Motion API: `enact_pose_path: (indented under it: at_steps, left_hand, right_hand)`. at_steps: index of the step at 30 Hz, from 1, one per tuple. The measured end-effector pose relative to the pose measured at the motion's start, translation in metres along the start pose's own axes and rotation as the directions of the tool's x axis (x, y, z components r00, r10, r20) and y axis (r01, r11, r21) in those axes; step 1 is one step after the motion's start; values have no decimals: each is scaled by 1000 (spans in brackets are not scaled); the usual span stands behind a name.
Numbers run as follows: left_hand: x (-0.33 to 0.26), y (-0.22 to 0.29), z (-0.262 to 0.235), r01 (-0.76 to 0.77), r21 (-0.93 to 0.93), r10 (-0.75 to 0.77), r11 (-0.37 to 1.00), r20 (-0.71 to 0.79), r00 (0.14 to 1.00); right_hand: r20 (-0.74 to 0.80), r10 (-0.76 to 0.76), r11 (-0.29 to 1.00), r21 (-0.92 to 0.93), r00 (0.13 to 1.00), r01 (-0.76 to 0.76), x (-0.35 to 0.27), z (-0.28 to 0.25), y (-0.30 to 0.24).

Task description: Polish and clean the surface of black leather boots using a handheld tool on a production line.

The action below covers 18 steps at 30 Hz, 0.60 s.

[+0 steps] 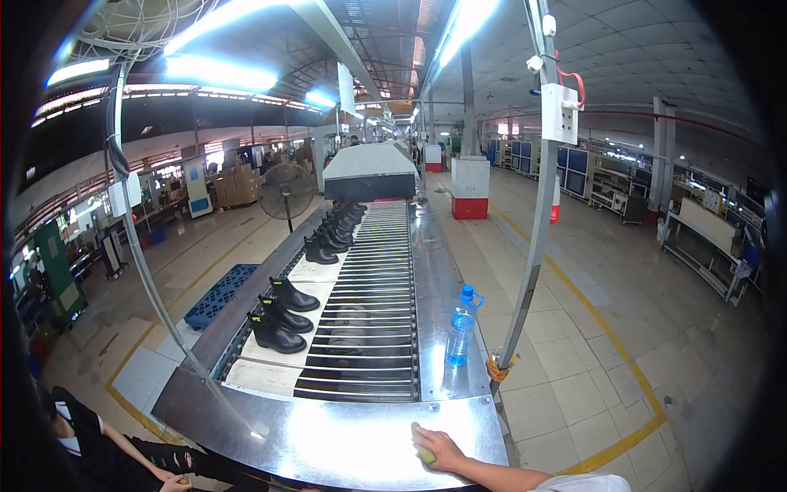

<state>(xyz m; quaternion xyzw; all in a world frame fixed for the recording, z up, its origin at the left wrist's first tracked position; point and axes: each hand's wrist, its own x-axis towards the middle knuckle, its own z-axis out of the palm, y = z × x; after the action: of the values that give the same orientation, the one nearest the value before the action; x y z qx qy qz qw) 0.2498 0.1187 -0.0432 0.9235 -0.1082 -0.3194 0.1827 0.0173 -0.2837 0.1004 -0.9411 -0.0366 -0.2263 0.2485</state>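
My right hand [443, 450] rests at the front right of the shiny metal end plate [328, 435] of a roller conveyor. Its fingers are closed round a green oblong thing [424, 453] that looks like a fruit; its exact kind is unclear. My left hand does not show. Beyond the plate, black ankle boots [279, 336] stand upright on pale boards along the left side of the rollers [361, 336]. More boots [322, 250] stand farther back, near a grey hood. A blue water bottle [461, 332] stands upright on the right metal rail.
At the lower left sits another person [90, 439], one hand round something small. Metal posts [525, 303] rise on both sides of the conveyor. A blue pallet [220, 295] and a large fan [287, 193] stand left; a white and red block [470, 189] stands right.
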Motion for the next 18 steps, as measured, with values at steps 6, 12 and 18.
enact_pose_path:
  at_steps: [6, 12, 18]
  left_hand:
    - [-15, 1, 0, 76, 66, -71, 995, -83, 994]
    - [-32, 8, 4, 121, 175, -94, 977, -157, 983]
    - [-65, 35, -2, 314, 89, -299, 945, -151, 942]
  right_hand:
    - [35, 22, 999, -31, 999, -21, 4, -1, -4]
    - [8, 11, 999, -33, 1000, -10, 9, -6, 0]
    - [34, 35, 999, -22, 999, -34, 10, -9, -1]
